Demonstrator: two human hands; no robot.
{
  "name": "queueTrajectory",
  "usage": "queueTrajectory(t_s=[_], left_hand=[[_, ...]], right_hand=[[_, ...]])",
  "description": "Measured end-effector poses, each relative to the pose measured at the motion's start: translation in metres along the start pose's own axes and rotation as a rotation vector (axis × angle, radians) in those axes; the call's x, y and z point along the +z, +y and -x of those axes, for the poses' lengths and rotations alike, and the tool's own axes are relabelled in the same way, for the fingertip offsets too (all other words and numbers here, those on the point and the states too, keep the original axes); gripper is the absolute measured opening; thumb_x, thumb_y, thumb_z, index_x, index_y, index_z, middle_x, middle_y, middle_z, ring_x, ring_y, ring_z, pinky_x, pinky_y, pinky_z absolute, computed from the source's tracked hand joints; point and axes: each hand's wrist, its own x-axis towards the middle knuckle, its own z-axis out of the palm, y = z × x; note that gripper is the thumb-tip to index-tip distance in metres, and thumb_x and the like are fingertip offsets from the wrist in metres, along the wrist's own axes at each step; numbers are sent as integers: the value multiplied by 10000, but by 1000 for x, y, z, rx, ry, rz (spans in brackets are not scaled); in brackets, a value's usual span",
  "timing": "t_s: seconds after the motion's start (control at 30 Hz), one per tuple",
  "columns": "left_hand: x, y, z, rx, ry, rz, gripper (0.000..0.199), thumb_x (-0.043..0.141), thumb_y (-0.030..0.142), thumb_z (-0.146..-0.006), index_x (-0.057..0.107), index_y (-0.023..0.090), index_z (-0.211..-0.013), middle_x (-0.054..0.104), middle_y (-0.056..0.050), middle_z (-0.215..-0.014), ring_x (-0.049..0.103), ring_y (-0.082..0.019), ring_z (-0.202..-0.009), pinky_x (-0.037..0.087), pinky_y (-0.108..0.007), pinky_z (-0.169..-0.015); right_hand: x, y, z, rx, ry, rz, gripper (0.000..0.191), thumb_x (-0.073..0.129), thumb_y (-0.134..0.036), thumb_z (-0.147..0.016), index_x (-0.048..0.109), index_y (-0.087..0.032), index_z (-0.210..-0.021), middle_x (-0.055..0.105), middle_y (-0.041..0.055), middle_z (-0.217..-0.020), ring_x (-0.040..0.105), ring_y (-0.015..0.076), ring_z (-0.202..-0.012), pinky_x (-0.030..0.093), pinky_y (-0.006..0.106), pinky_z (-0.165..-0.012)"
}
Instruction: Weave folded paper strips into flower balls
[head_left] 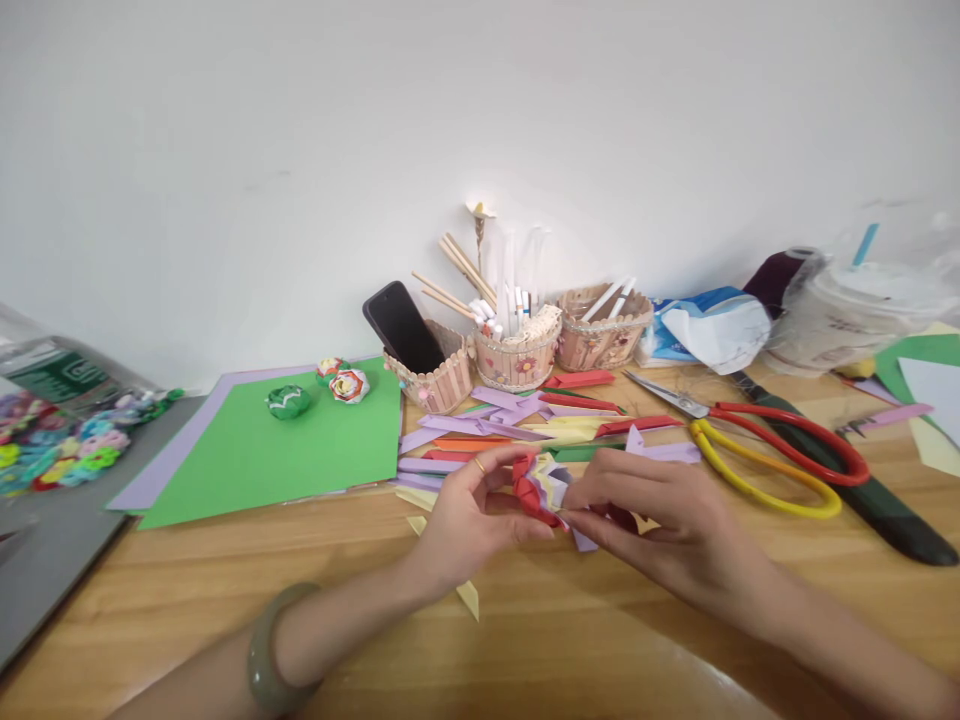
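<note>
Between my two hands, above the wooden table [360, 640], is a folded paper piece [531, 490] in red, yellow and pale purple. My left hand [469, 510] grips its red side between thumb and fingers. At its right side, the fingertips of my right hand [652, 515] pinch the pale purple edge, and a purple strip end hangs below them. Folded paper strips [480, 430] in purple, red, orange, yellow and green lie just behind my hands. A pale yellow strip [469, 598] rests under my left wrist area.
Green sheets [247, 450] with small paper balls [288, 402] lie left. Three wooden-stick baskets [517, 362] stand behind, a phone [401, 325] leaning in one. Scissors [780, 450], a dark-handled tool [892, 520] and a plastic cup [840, 310] are right. A grey board [67, 560] sits far left.
</note>
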Motion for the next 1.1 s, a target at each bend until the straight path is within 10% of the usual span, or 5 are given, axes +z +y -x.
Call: queueTrajectory(t_s=[1.1], left_hand=[[0, -4, 0, 21, -71, -4, 560, 802, 132, -534, 534, 220, -1017, 611, 12, -786, 600, -116, -693, 511, -279, -690]], right_hand=[[10, 7, 2, 232, -21, 15, 156, 625, -135, -746, 558, -169, -609, 521, -28, -580, 472, 78, -510, 354, 187, -474]])
